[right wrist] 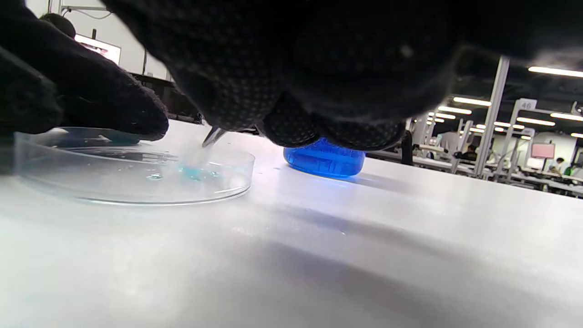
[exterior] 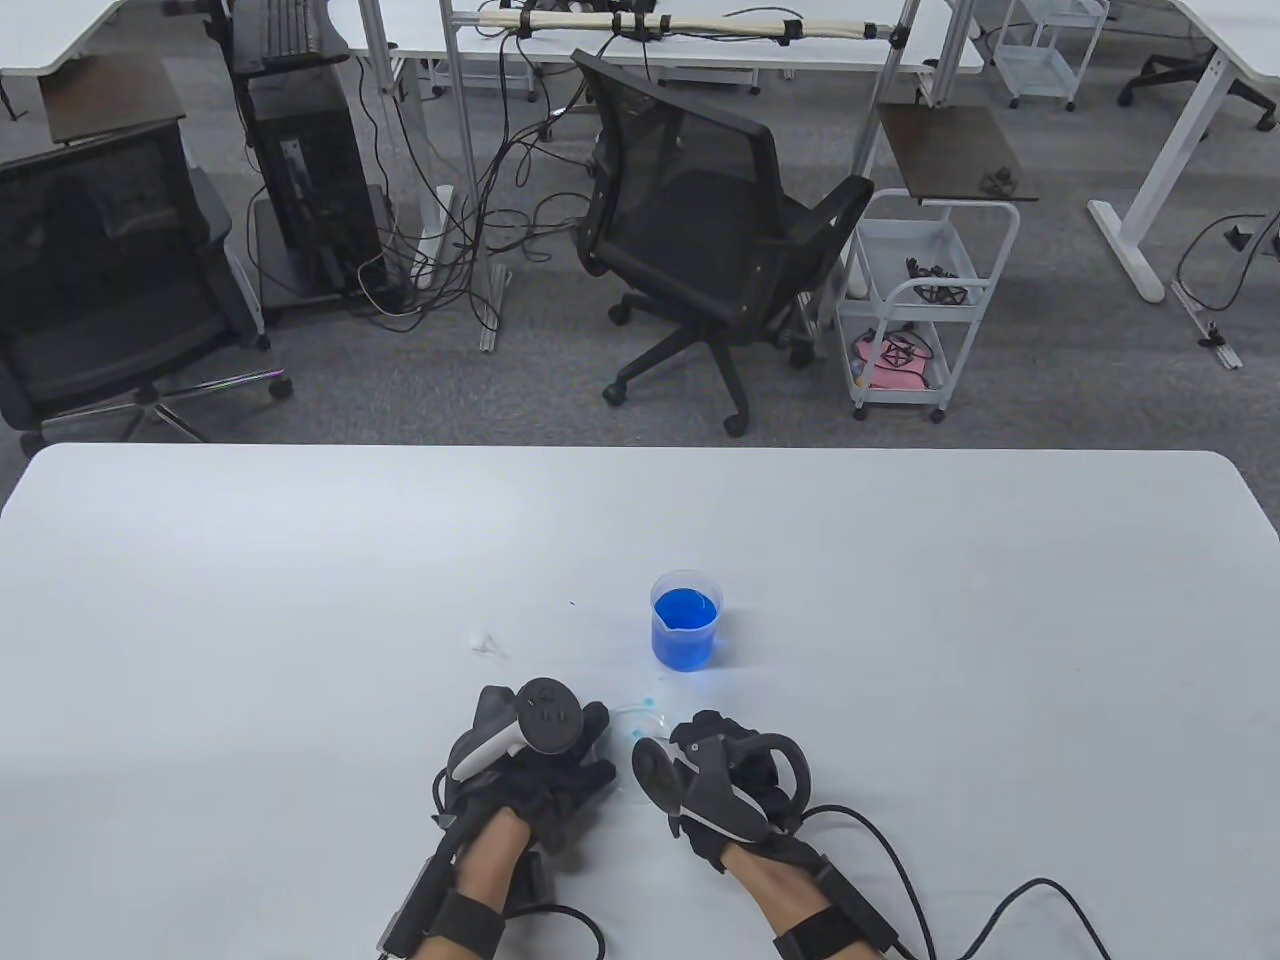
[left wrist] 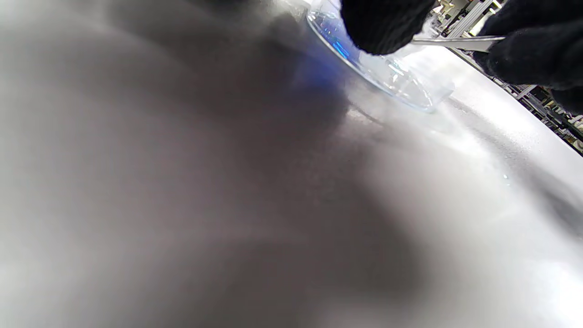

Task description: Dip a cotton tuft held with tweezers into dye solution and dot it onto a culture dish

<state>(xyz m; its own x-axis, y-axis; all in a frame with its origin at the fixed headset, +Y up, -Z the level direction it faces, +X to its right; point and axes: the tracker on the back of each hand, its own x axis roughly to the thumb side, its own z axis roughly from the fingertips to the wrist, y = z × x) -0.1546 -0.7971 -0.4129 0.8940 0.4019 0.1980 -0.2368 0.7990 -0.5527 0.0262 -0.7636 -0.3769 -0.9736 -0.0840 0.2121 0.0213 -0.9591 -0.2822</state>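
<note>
A clear culture dish lies on the white table between my hands, with blue dots on its floor. My left hand holds the dish at its left rim; its fingertips rest on the edge. My right hand pinches metal tweezers, whose tips press a blue-tinted cotton tuft onto the dish floor. The tweezers also show in the left wrist view, above the dish. A beaker of blue dye stands just behind the dish, and also shows in the right wrist view.
A small loose white cotton tuft lies on the table to the left of the beaker. Glove cables trail off the table's near right edge. Office chairs and a cart stand beyond the far table edge.
</note>
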